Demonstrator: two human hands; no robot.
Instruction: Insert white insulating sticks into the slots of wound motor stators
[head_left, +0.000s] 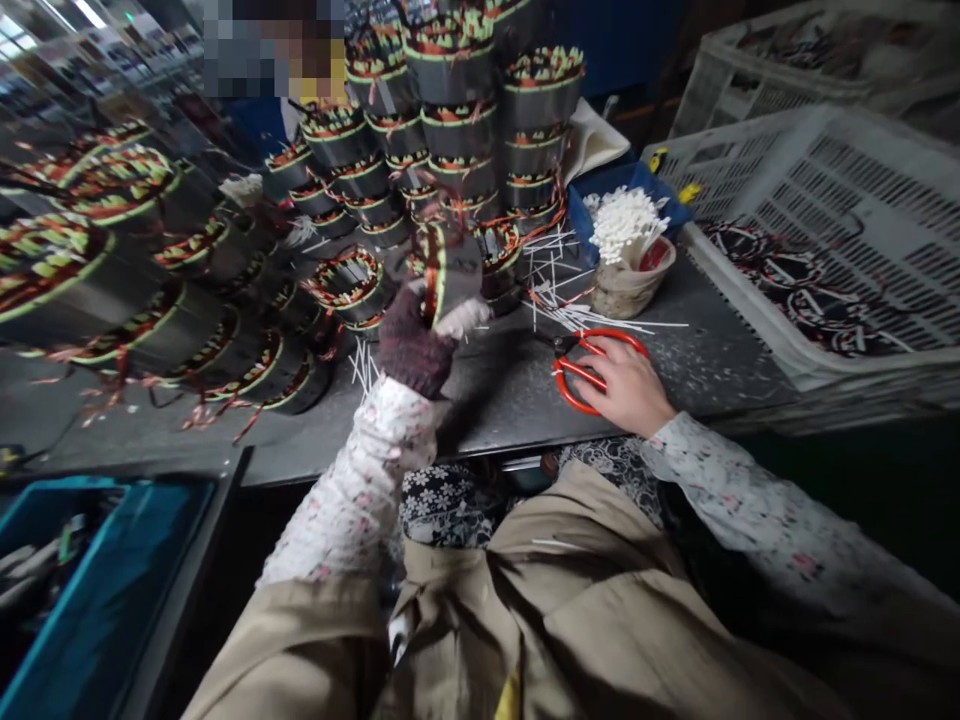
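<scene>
Stator core (450, 270) is held upright above the surface (510, 390) in the gloved left hand (416, 345), while red-handled scissors (592, 370) are gripped flat by the right hand (630, 385), seemingly for trimming next.

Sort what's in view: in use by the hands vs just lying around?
In hand:
- left hand, gloved, holds up a wound stator
- right hand rests on red-handled scissors

Lying about:
- stacked stators
- cup of white sleeves
- loose white sleeves on the bench
- white crates
- teal bin
</scene>
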